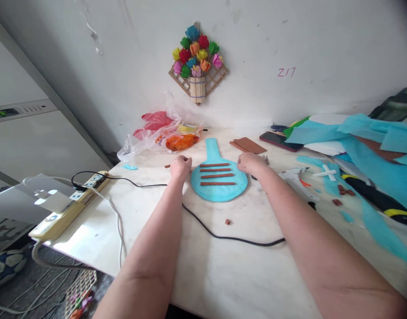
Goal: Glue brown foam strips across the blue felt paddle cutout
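A round, light-blue paddle shape with a straight handle pointing away lies flat on the table. Four-sided thin brown strips, several of them, lie across it in roughly parallel rows. My left hand is just left of the disc, fingers curled together; what they pinch, if anything, is too small to name. The end of a brown strip shows beside that hand, and I cannot tell whether it is held. At the disc's upper right edge my right hand has its fingers closed, their tips hidden.
Brown sheet pieces, a phone and blue sheets lie behind and right. A glue gun is beside my right forearm. A black cable crosses the table. Left stand a power strip and plastic bags.
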The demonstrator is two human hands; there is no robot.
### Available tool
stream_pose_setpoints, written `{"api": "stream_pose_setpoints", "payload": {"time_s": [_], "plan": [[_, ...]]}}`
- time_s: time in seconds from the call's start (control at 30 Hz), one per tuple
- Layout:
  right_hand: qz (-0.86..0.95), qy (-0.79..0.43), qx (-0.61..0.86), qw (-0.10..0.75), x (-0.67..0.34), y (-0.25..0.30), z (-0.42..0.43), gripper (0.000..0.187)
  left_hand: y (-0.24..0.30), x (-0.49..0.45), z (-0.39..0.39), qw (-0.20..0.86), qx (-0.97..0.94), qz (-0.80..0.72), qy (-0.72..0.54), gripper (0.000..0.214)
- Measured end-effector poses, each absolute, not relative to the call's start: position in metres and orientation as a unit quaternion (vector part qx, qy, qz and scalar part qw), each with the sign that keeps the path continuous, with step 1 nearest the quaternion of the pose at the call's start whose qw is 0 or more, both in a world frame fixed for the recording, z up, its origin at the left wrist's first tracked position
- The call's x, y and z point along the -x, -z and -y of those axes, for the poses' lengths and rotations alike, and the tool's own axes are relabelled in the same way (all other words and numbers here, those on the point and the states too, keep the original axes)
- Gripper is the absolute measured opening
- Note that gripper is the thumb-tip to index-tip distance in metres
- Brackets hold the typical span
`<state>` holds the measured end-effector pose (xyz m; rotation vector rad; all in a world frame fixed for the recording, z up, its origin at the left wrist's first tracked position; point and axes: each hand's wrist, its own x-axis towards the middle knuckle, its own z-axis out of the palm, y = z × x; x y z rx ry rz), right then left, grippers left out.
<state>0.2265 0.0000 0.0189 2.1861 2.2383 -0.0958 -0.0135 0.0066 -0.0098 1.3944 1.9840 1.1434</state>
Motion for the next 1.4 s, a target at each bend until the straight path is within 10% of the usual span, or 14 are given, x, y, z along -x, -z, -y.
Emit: {"api": "stream_pose_setpoints", "payload": {"time_s": [1.4], "plan": [[-0.713,0.004,-0.682,-0.161,-0.226,-0.026,0.003,0.023,0.014,0.068,-0.004,0.023,-0.600,-0.764,-0.236,0.023]]}}
